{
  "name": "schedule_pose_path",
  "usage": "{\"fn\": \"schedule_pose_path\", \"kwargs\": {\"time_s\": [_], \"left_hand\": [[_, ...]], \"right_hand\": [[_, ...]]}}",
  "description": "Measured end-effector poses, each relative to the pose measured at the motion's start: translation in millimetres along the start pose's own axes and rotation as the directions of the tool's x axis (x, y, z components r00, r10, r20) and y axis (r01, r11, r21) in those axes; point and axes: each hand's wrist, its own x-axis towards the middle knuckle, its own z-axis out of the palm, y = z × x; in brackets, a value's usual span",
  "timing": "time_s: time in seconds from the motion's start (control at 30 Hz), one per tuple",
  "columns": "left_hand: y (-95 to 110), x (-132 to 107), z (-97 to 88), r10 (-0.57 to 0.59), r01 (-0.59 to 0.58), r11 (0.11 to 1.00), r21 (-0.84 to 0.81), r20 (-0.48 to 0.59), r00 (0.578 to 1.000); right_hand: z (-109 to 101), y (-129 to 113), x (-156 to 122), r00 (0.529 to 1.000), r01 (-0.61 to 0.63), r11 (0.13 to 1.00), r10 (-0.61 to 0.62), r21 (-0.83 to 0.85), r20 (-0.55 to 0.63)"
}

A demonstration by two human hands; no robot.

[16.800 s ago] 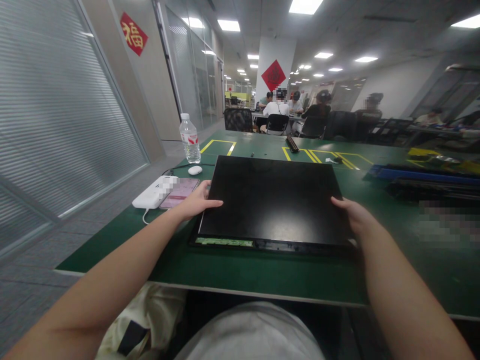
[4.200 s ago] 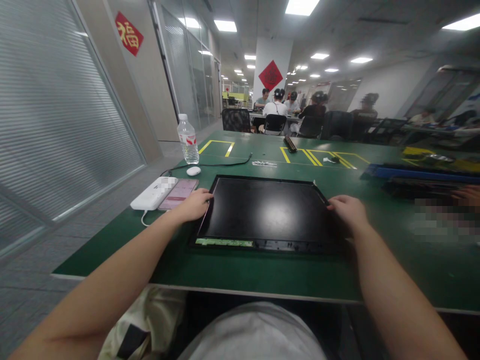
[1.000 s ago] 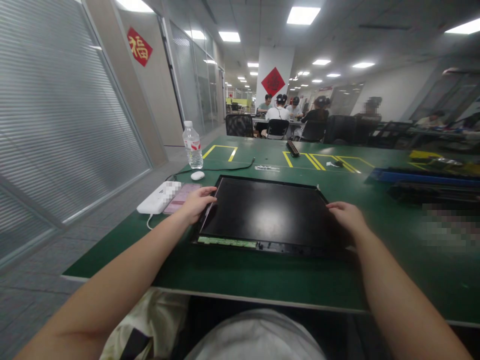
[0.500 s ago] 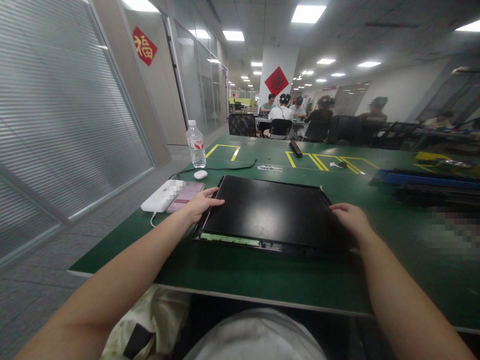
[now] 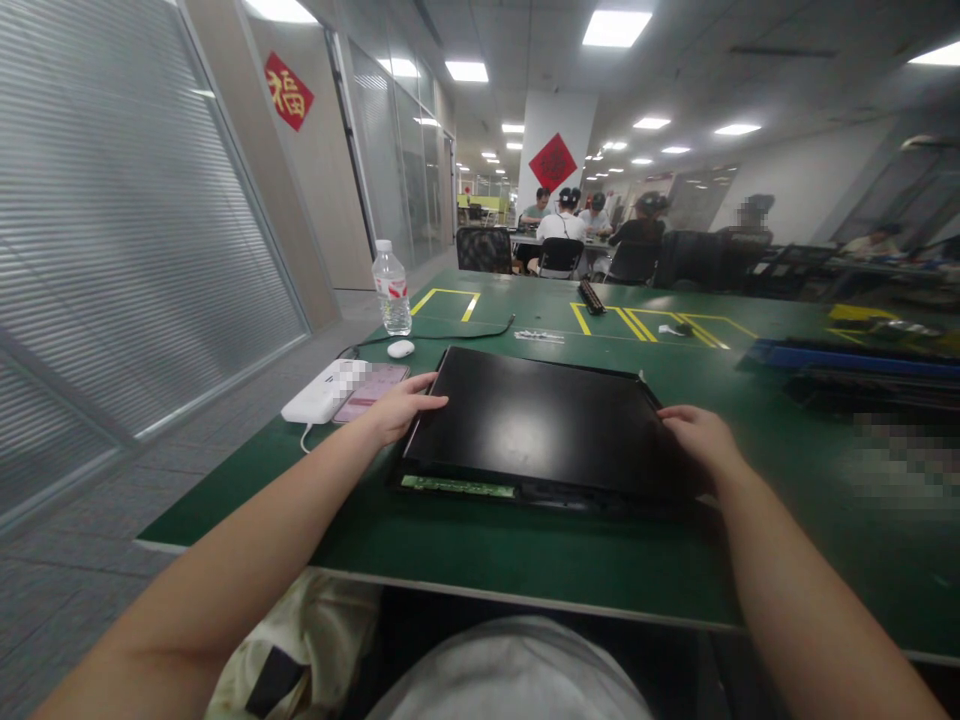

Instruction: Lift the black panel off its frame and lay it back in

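A black, glossy display panel [image 5: 536,415] lies over a dark frame on the green table [image 5: 480,570]. My left hand [image 5: 409,408] grips its left edge, thumb on top and fingers at the side. At the right edge, my right hand [image 5: 697,438] pinches the panel near its far corner. Along the near side of the frame, a narrow green circuit board [image 5: 457,487] shows just below the panel's edge. What lies beneath the panel is hidden.
Left of the panel are a phone [image 5: 373,388], a white power bank [image 5: 319,392], a white earbud case [image 5: 400,349] and a water bottle [image 5: 391,288]. A black cable [image 5: 450,338] runs behind them. Blue and black parts [image 5: 862,358] lie far right. Several people sit beyond.
The panel has risen slightly and shifted a little away from me, opening a dark gap between its near edge and the green circuit board. Both hands keep their hold.
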Motion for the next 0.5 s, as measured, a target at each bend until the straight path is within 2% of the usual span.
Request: {"fn": "schedule_pose_path", "kwargs": {"time_s": [0.17, 0.37, 0.5], "left_hand": [[3.9, -2.7, 3.6, 0.067, -0.067, 0.998, -0.023, 0.018, 0.998], [7.7, -7.0, 4.5, 0.069, -0.069, 0.997, 0.020, 0.014, 0.998], [9.3, -9.6, 7.2, 0.109, -0.110, 0.994, 0.017, 0.053, 0.993]], "right_hand": [[1.6, 3.2, 3.5, 1.000, 0.000, 1.000, 0.000, -0.012, 0.027], [3.0, 5.2, 5.7, 1.000, 0.030, 1.000, -0.030, -0.002, -0.005], [3.9, 7.3, 8.2, 1.000, 0.020, 0.999, -0.019, 0.029, -0.011]]}}
